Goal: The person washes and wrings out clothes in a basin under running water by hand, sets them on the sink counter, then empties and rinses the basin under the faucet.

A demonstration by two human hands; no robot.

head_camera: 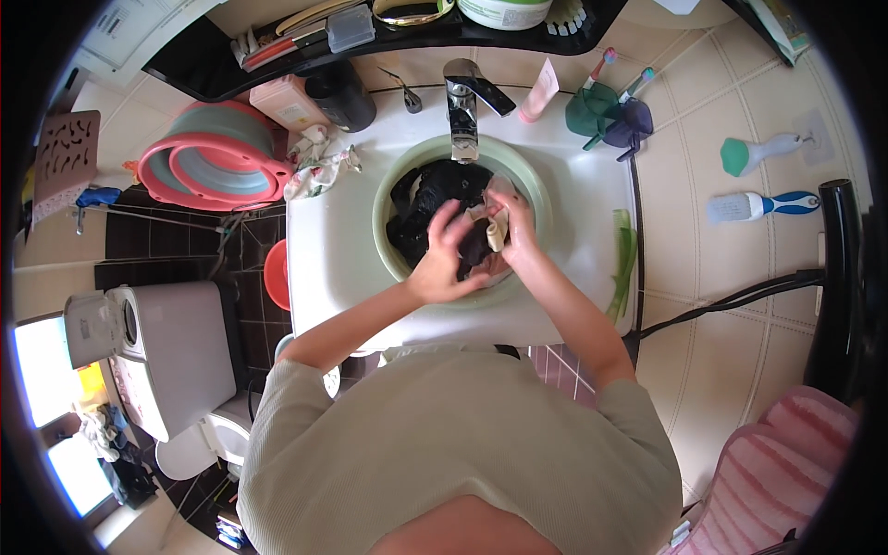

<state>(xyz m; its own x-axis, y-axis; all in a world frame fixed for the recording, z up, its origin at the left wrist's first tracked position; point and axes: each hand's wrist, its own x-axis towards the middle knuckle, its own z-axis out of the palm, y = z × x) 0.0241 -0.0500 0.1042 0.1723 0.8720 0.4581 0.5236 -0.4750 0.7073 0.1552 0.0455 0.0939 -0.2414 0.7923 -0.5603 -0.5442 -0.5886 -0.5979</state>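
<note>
A light green basin (pixel 534 180) stands in the white washbasin (pixel 326 277), under the chrome faucet (pixel 463 125). Wet black cloth (pixel 444 187) fills its left and middle. My right hand (pixel 512 222) is at the basin's right side, with a bunched pale pink cloth (pixel 501 186) and a cream strip of cloth (pixel 495 234) at its fingers. Over the dark cloth, slightly blurred, is my left hand (pixel 444 260), its fingers spread and nothing seen in its grip. Whether its fingertips touch the cloth is unclear.
On the washbasin's right rim lies a green comb (pixel 621 263); green (pixel 590 111) and purple (pixel 628 125) toothbrush cups stand behind it. A pink tube (pixel 540 90) is beside the faucet. At the left are a floral cloth (pixel 322 170) and pink-rimmed folding basins (pixel 208 166). A black shelf (pixel 416 52) overhangs the back.
</note>
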